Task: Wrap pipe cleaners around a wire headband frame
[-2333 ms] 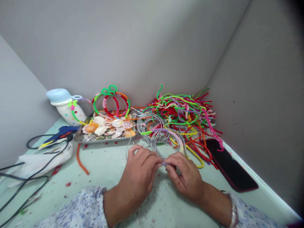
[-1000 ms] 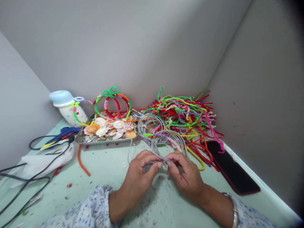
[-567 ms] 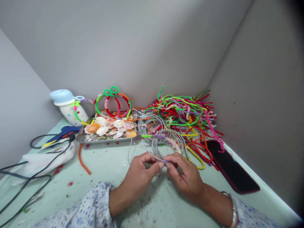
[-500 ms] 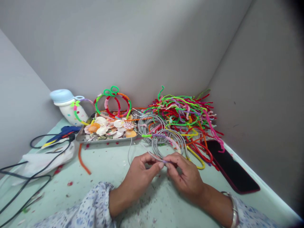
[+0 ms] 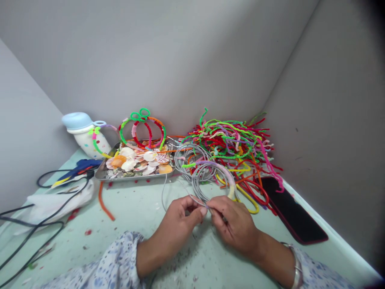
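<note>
Just in front of the coil of grey wire (image 5: 197,184), both hands meet with their fingertips almost touching. My left hand (image 5: 180,218) pinches a strand of the grey wire between thumb and forefinger. My right hand (image 5: 234,222) is closed on a multicoloured pipe cleaner (image 5: 221,166), which arcs up from behind its fingers, pale yellow through pink and purple to a green tip. A small purple bit shows at the wire where the fingertips come together. How the pipe cleaner meets the wire is hidden by the fingers.
Behind lies a heap of coloured pipe cleaners (image 5: 231,138). Left of it, a metal tray (image 5: 135,179) holds shells and pipe-cleaner rings (image 5: 150,134). A bottle (image 5: 90,138), black cable (image 5: 42,220) and plastic bag (image 5: 63,200) are at left; a phone (image 5: 294,212) lies right.
The pipe cleaner's arc has swung a little up and to the right, and my right fingers have curled in more. My left hand keeps its pinch almost in place.
</note>
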Available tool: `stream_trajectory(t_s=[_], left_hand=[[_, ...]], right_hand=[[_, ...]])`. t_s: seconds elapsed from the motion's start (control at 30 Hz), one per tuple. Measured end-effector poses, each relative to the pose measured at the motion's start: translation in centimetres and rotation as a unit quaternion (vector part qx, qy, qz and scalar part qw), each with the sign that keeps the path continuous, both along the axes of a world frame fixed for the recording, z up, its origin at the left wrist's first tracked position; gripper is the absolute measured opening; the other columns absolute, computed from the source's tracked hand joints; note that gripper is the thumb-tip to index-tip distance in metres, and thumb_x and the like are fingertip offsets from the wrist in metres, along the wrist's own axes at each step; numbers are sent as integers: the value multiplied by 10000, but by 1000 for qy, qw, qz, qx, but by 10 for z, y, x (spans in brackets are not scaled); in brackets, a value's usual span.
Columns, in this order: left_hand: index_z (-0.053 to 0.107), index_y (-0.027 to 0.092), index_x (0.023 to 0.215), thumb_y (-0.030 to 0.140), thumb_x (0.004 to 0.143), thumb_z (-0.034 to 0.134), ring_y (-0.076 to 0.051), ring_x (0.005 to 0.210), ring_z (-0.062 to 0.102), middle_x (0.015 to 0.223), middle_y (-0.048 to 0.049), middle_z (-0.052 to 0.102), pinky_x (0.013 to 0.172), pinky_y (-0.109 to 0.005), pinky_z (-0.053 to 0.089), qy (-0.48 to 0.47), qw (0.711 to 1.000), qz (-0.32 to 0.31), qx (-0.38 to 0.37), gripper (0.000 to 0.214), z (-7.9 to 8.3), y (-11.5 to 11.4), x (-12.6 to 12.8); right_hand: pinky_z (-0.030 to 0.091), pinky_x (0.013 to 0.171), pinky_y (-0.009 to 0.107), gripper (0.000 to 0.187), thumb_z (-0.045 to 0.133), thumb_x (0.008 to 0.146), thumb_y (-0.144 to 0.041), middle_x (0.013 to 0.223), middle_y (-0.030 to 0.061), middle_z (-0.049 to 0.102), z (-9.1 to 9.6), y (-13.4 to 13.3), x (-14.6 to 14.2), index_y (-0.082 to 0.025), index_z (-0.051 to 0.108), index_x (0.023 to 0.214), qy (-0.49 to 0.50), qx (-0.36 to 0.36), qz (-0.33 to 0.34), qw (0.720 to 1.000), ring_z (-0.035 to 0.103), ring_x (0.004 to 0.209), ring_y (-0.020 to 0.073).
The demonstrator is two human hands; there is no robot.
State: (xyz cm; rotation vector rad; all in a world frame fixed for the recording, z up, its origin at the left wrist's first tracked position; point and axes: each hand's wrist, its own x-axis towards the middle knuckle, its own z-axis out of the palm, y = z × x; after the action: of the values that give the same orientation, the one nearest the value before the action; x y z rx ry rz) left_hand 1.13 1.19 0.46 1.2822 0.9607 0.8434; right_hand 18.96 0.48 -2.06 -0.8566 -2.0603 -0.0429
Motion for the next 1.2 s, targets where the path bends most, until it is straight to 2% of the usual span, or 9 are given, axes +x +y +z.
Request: stream_trajectory(t_s=[0.27,0.4,0.53,0.67,0.8,0.87,1.0,1.1,1.2], left_hand=[[609,129,800,344,799,625,-144,691,492,706,-11,570,672,-282,370,-4,1000,-15,-9,216,1,-3,-2],[611,139,817,339,835,598,-148,696,514,728,-15,580,674,-286,390,7,1000,-22,9,201,3,0,-1],[637,167,916,334,892,556,-181,844,569,882,-42,619,763,-305,423,72,990,10,124,187,9,1,-5],[613,213,1024,293,948,487,-179,955,567,983,-31,615,847,-310,422,101,965,76,230,167,10,0,-11],[598,212,1026,251,952,476,-187,951,559,977,-30,625,844,-329,414,164,927,131,312,148,6,3,-15],[596,199,1032,235,939,493,-203,945,560,968,-39,643,848,-357,400,216,904,115,351,143,4,5,-16],[604,184,1004,211,905,531,-205,859,572,889,-35,666,895,-418,358,290,859,44,420,126,-1,7,-16],[616,187,981,245,865,588,-203,776,567,737,-8,639,944,-464,324,335,830,0,447,132,-2,5,-15],[620,189,960,283,833,629,-221,784,573,698,-8,637,988,-501,282,387,802,-33,455,158,-3,1,-14]], right_hand=[[502,588,269,208,483,909,-107,887,72,716,1,-1,4,-161,543,1101,-57,74,-7,996,691,736,179],[520,642,258,191,480,910,-109,855,48,686,1,0,1,-186,550,1070,14,7,3,1000,675,751,163],[522,660,267,148,480,916,-143,835,27,662,-2,4,0,-215,565,1012,105,-89,-58,989,662,735,161],[513,616,261,129,489,931,-202,873,21,676,-8,6,4,-222,563,1035,171,-158,-106,967,638,614,132],[506,589,260,133,496,938,-259,849,23,677,-10,8,5,-213,572,1038,204,-178,-126,954,623,571,125],[508,578,263,145,505,939,-291,831,23,677,-11,10,5,-212,574,1039,225,-197,-138,944,628,575,132],[513,564,272,168,514,937,-340,799,16,670,-11,14,6,-217,579,1031,261,-234,-151,924,632,576,143],[516,590,286,176,523,931,-355,733,-1,655,-12,16,7,-224,585,1031,265,-236,-164,920,638,601,159],[508,580,290,187,524,928,-366,676,-11,645,-12,20,9,-224,586,1033,278,-243,-178,912,630,595,168]])
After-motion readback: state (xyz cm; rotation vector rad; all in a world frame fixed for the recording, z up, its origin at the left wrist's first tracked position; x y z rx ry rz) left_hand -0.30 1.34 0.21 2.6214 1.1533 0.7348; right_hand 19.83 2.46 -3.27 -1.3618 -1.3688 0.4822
